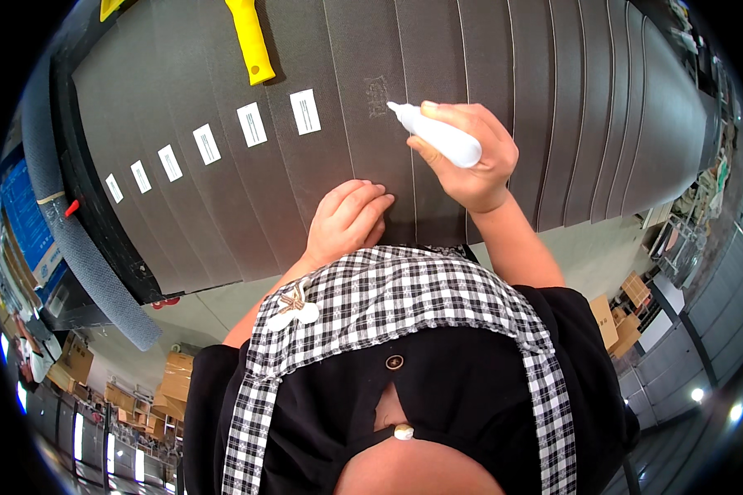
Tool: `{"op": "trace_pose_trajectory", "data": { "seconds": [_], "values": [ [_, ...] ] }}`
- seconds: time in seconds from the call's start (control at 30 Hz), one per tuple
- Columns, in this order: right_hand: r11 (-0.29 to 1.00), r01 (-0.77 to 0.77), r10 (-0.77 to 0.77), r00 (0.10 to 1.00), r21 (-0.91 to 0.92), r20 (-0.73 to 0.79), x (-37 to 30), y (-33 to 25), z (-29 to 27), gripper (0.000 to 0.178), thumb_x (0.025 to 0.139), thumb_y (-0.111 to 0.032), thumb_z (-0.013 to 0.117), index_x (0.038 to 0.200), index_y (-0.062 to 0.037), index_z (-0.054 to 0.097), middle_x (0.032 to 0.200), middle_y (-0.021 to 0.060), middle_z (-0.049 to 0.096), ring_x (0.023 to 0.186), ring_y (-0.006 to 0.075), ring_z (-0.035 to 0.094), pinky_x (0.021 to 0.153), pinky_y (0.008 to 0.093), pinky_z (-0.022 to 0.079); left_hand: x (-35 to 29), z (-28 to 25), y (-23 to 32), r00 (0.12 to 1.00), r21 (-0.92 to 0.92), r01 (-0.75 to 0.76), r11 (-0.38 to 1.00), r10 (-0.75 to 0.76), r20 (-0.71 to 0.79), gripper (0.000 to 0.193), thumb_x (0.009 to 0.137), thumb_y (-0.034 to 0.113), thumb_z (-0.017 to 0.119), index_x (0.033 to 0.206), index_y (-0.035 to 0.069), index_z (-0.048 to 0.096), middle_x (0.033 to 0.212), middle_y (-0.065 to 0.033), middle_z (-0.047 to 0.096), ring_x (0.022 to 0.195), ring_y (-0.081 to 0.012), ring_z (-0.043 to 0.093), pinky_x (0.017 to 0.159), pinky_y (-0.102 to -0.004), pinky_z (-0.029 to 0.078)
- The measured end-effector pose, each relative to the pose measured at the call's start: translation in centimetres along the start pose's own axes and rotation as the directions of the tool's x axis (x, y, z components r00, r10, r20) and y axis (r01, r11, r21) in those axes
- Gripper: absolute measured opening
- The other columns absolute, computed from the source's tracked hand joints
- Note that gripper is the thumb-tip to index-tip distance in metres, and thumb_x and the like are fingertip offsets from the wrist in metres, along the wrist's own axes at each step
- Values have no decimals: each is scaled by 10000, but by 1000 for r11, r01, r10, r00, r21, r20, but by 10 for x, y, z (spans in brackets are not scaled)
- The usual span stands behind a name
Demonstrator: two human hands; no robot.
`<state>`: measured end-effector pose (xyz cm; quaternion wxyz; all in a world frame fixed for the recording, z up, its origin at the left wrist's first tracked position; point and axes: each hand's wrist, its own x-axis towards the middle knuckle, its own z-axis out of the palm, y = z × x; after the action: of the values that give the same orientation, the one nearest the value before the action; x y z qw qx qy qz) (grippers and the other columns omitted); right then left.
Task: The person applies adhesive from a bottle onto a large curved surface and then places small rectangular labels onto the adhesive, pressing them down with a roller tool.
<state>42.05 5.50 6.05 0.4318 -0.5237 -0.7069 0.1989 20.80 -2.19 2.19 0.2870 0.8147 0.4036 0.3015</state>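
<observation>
My right hand (479, 157) is closed round a white squeeze bottle (442, 139) and tilts its narrow nozzle to the left. The nozzle tip is at the lower right edge of a small patch of squiggly, glue-like lines (377, 97) on a dark brown sheet (437, 49). Whether the tip touches the sheet I cannot tell. Lower down, my left hand (351, 216) rests on the same brown material, fingers curled together, with nothing seen in them. Several white labels, among them the nearest label (305, 112), lie in a slanting row left of the patch, each on its own strip.
A yellow-handled tool (252, 45) lies above the labels. The brown material is laid in overlapping strips, stacked closer at the right. A grey padded roll (82, 223) runs along the table's left end. Cardboard boxes (176, 375) stand on the floor behind.
</observation>
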Motion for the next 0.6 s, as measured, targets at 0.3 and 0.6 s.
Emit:
{"op": "trace_pose_trajectory", "data": {
  "seconds": [0.3, 0.6],
  "values": [
    [997, 9, -12, 999, 82, 34, -3, -9, 3, 366, 698, -69, 916, 1015, -6, 746, 968, 130, 761, 832, 235, 725, 701, 313, 578, -2, -2, 0, 1000, 3, 7, 1000, -7, 12, 413, 685, 42, 733, 1095, 66, 702, 1122, -55, 665, 1081, -249, 640, 954, -372, 546],
    [92, -376, 756, 630, 922, 181, -21, -11, -8, 394, 952, -150, 737, 1281, 15, 595, 1226, 117, 669, 1119, 253, 663, 951, 336, 587, -7, 3, -5, 996, -59, 15, 998, -19, -84, 379, 737, 51, 769, 1111, 68, 708, 1138, -66, 674, 1055, -263, 644, 942, -381, 544]
  ]
}}
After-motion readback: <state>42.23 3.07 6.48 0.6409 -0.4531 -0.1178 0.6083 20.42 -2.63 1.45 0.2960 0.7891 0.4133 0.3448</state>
